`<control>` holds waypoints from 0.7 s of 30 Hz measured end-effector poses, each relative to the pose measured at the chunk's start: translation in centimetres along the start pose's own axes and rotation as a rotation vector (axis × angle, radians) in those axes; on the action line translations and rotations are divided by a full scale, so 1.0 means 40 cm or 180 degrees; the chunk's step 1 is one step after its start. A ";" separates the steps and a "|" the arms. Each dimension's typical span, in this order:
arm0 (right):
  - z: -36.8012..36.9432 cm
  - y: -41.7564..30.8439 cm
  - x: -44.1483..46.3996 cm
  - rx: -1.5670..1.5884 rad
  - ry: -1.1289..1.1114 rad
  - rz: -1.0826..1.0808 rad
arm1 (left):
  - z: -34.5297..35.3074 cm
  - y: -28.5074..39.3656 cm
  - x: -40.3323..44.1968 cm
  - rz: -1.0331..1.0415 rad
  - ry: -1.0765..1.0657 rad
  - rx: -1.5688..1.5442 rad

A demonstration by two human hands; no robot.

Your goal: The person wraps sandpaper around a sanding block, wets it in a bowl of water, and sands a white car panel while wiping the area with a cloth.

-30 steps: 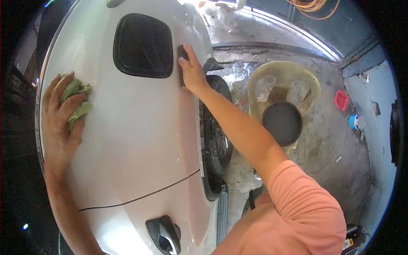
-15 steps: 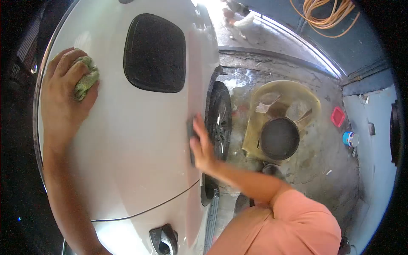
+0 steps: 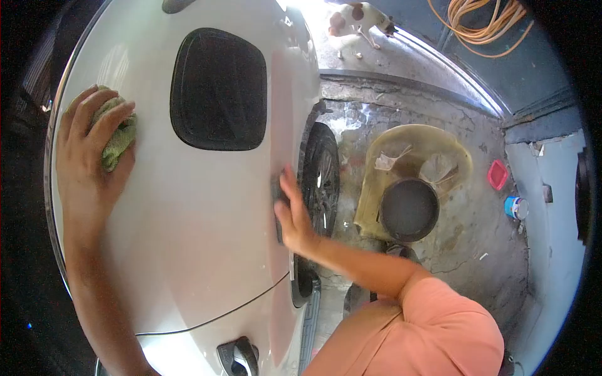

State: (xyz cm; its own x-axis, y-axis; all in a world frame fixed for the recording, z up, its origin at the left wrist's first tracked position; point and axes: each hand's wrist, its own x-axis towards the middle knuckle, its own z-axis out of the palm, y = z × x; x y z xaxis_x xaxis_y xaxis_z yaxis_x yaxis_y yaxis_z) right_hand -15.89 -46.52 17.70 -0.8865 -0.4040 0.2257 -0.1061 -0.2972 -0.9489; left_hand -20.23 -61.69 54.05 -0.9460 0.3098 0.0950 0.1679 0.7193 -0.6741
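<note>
A pale car body panel (image 3: 200, 207) fills the left half of the view, with a dark opening or window (image 3: 219, 89) in its upper part. My left hand (image 3: 94, 144) rests at the panel's left edge, its fingers wrapped round a crumpled green cloth (image 3: 119, 135). At the panel's right side, above the wheel arch, my right hand (image 3: 295, 216) presses a dark, narrow block (image 3: 278, 213) flat to the surface. The block is partly hidden by the fingers. Below a curved seam sits a door handle (image 3: 239, 357).
Right of the car's wheel (image 3: 323, 182) stands a yellowish plastic chair (image 3: 401, 141) with a round dark object (image 3: 409, 210) on it. A red tray (image 3: 497, 175), a blue-labelled can (image 3: 517, 207), a coiled orange hose (image 3: 483, 22) and a dog (image 3: 357, 25) are farther off.
My right hand and the dark block have come down along the panel since the first frame. My left hand has shifted slightly, still with the cloth. The dog has turned and moved right.
</note>
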 end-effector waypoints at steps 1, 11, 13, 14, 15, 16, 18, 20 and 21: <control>-0.003 0.004 0.047 -0.0011 0.0007 0.0181 | 0.000 -0.003 -0.004 0.0003 -0.0032 0.0033; -0.014 -0.017 0.203 0.0114 0.0295 0.0278 | -0.003 0.001 0.004 -0.0003 0.0038 -0.0138; 0.009 -0.003 -0.007 0.0019 0.0068 -0.0307 | 0.003 0.001 0.006 0.0021 0.0061 -0.0101; 0.006 -0.002 0.005 0.0064 0.0081 -0.0190 | 0.001 -0.002 0.004 -0.0021 0.0001 -0.0135; 0.001 0.003 0.037 0.0105 0.0084 -0.0089 | -0.002 -0.002 0.001 -0.0079 -0.0047 -0.0160; -0.003 0.008 0.079 0.0143 0.0092 0.0025 | -0.002 -0.002 -0.001 -0.0128 -0.0101 -0.0197; -0.037 0.003 0.309 0.0252 0.0361 0.0273 | -0.010 0.003 0.004 -0.0131 -0.0143 -0.0165; -0.073 0.028 0.509 0.0241 0.0400 0.0360 | -0.006 0.006 -0.001 -0.0128 -0.0170 -0.0190; -0.072 0.032 0.507 0.0218 0.0422 0.0313 | 0.000 0.004 -0.003 -0.0127 -0.0144 -0.0222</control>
State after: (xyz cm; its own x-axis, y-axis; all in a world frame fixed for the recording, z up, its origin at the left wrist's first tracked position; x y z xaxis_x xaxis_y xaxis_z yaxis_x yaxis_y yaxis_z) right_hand -35.29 -52.61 20.42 -0.9432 -0.3178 0.0970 0.0111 -0.3221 -0.9467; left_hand -20.08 -61.63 53.92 -0.9636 0.2528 0.0865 0.1472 0.7727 -0.6175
